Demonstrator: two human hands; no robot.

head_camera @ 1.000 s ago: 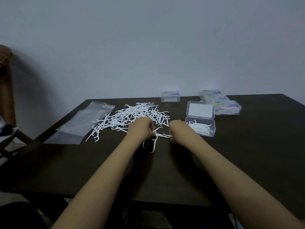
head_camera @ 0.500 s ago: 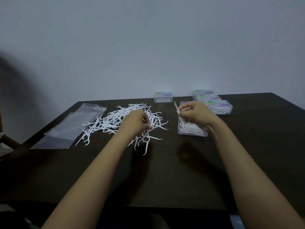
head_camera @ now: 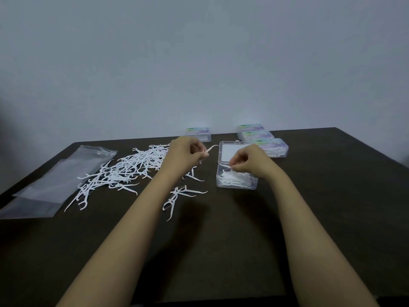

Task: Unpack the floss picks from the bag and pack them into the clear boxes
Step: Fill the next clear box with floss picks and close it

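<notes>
Dark wooden desk (head_camera: 221, 251), set against a plain pale wall (head_camera: 199, 63). Loose pile of white floss picks (head_camera: 130, 167), spread across the left-centre of the desk; a small cluster of picks (head_camera: 179, 194) lies apart from it, nearer the person, between the two forearms. Empty clear plastic bag (head_camera: 59, 180), flat on the desk, just left of the pile and touching its outer picks. Open clear box (head_camera: 236, 185), right of centre, partly filled with floss picks, its hinged lid (head_camera: 232, 152) lying back flat on the far side. Left hand (head_camera: 186, 155), raised over the right edge of the pile, fingers (head_camera: 204, 154) curled and pinched on a single floss pick (head_camera: 211, 148), whose free end points right towards the lid. Right hand (head_camera: 250, 161), over the open clear box, fingers curled together and pinching a second floss pick (head_camera: 225, 166) at the left part of the box, just above the picks already inside. One closed box with a coloured label (head_camera: 198, 134), at the far edge behind the left hand. Row of three closed labelled boxes (head_camera: 256, 135), at the far right behind the open one, the nearest visibly holding picks.
</notes>
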